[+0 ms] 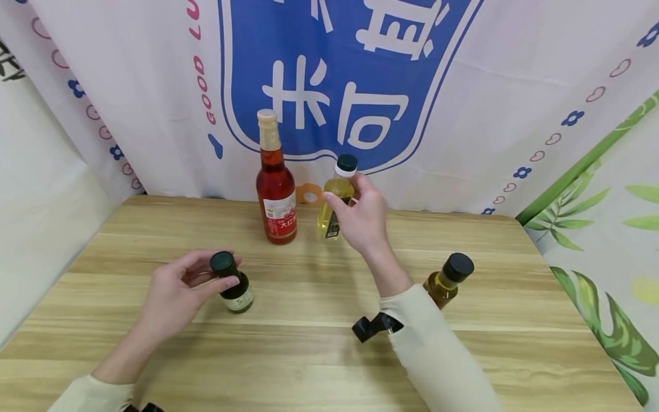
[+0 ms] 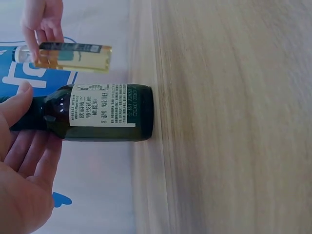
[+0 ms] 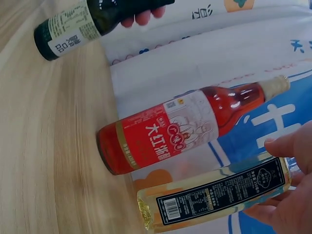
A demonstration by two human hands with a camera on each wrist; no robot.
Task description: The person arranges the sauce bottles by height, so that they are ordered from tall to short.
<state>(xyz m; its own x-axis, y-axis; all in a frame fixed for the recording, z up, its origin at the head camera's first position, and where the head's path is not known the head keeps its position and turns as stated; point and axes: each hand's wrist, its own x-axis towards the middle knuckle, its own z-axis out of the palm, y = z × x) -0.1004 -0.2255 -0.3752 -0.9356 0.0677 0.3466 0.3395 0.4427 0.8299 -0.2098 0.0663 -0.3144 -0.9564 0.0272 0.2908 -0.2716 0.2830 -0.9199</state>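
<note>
Just past your left sleeve [image 1: 95,395], your left hand [image 1: 174,293] pinches the neck of a dark green bottle [image 1: 238,296] between thumb and fingers; the bottle is upright, with a pale label, and whether its base touches the wooden table [image 1: 288,349] under your hands you cannot tell. To the right of your right forearm stands a black-capped bottle [image 1: 441,288] of amber liquid, its lower part hidden behind your right sleeve [image 1: 445,355]. Farther out than your left hand, your right hand [image 1: 362,217] pinches the upper part of a clear bottle [image 1: 327,220] of yellow liquid, thumb on one side and fingers on the other, and holds it slightly tilted above the tabletop. Just left of that bottle, well apart from your left hand, a tall red bottle [image 1: 275,186] with a cream top and a red-and-white label stands upright. Beyond both hands hangs a white cloth [image 1: 489,126] bearing a blue panel with white characters.
</note>
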